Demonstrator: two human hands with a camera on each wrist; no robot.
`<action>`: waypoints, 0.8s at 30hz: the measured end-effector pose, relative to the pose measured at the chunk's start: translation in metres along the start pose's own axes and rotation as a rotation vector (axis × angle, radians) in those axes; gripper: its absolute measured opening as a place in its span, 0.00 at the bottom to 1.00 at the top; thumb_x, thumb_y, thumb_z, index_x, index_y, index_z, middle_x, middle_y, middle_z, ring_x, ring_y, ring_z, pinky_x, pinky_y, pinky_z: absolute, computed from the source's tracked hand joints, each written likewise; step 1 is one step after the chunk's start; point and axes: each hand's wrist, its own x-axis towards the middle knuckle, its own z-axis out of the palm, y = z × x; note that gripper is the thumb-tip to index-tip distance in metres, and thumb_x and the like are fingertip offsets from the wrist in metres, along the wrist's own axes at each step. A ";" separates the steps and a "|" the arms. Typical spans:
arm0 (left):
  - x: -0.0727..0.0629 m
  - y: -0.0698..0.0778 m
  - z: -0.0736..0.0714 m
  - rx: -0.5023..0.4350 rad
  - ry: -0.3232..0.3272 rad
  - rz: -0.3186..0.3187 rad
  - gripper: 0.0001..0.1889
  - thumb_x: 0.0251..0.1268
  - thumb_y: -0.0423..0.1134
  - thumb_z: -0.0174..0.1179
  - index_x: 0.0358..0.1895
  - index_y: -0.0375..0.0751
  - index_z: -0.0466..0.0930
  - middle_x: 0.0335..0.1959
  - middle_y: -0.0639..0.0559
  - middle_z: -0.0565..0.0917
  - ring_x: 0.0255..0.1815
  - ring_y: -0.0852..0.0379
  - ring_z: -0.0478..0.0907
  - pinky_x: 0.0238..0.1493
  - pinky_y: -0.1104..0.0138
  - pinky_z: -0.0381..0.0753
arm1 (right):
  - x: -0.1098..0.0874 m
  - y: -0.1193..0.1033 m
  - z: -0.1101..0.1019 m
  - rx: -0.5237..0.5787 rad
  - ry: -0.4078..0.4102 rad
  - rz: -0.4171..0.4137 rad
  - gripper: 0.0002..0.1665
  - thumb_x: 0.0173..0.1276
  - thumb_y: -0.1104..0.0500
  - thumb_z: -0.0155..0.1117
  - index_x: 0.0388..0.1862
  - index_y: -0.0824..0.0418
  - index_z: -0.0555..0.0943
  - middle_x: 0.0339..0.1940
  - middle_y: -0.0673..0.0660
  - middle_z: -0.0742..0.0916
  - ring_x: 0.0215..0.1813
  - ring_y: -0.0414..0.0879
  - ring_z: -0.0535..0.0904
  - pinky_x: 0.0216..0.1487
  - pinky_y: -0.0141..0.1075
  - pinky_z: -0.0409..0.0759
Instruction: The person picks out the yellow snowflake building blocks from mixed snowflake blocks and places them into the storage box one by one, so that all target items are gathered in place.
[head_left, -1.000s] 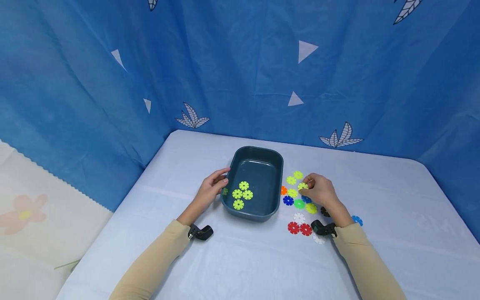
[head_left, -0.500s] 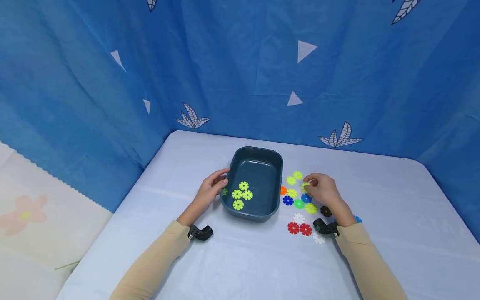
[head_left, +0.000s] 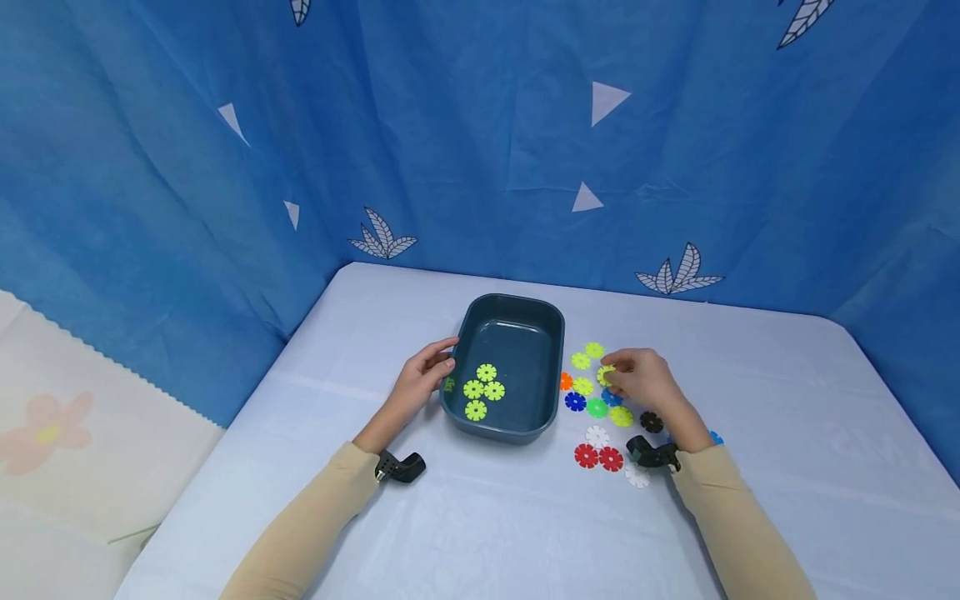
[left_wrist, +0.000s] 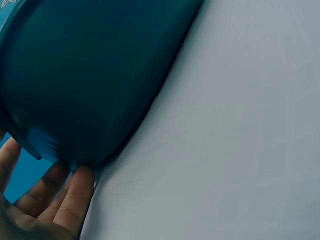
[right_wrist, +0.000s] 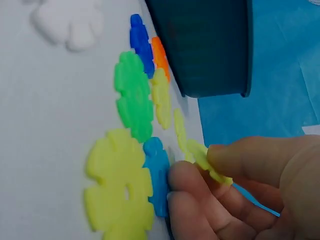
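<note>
My left hand rests its fingers against the outer left wall of a dark teal plastic basin. Several yellow notched snowflake discs lie on the basin's floor, near its left front. On the right, between thumb and fingertips, my right hand pinches a yellow snowflake disc, tilted and just above the table in the right wrist view. Beneath and beside that hand lie a blue disc, a larger-looking yellow disc and a green disc.
A white-covered table carries everything. More loose discs lie right of the basin: orange, dark blue, two red, white and black. A blue patterned curtain hangs behind the table.
My right hand has drawn the yellow disc slightly right, off the neighbouring discs, then shifted a little back left with it. The left hand and basin stay in place.
</note>
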 end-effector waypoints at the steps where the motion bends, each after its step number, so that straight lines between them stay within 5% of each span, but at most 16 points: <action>1: 0.000 0.000 0.000 0.001 -0.001 -0.001 0.23 0.79 0.44 0.55 0.73 0.51 0.72 0.68 0.42 0.78 0.64 0.47 0.77 0.50 0.69 0.81 | 0.000 0.000 -0.001 0.046 -0.010 0.012 0.20 0.74 0.61 0.63 0.60 0.69 0.81 0.43 0.64 0.86 0.33 0.44 0.84 0.39 0.35 0.87; 9: -0.002 0.002 0.000 0.007 -0.004 0.009 0.23 0.79 0.44 0.54 0.73 0.50 0.71 0.67 0.41 0.78 0.62 0.49 0.77 0.48 0.71 0.81 | 0.002 0.003 -0.004 0.350 -0.106 0.043 0.23 0.77 0.61 0.58 0.65 0.72 0.73 0.42 0.57 0.86 0.35 0.40 0.88 0.41 0.31 0.88; 17: -0.001 0.001 0.000 0.010 -0.002 0.012 0.23 0.79 0.44 0.54 0.73 0.49 0.71 0.67 0.41 0.79 0.58 0.54 0.77 0.46 0.73 0.80 | 0.001 0.004 -0.006 0.431 -0.172 0.035 0.26 0.78 0.60 0.58 0.69 0.72 0.72 0.45 0.54 0.87 0.35 0.39 0.89 0.42 0.31 0.87; 24: -0.001 0.000 0.000 0.000 -0.006 0.010 0.23 0.79 0.44 0.54 0.73 0.49 0.71 0.66 0.40 0.79 0.60 0.49 0.77 0.46 0.73 0.81 | -0.001 0.003 -0.007 0.543 -0.238 0.016 0.29 0.77 0.64 0.58 0.72 0.76 0.67 0.41 0.49 0.87 0.37 0.37 0.89 0.44 0.30 0.87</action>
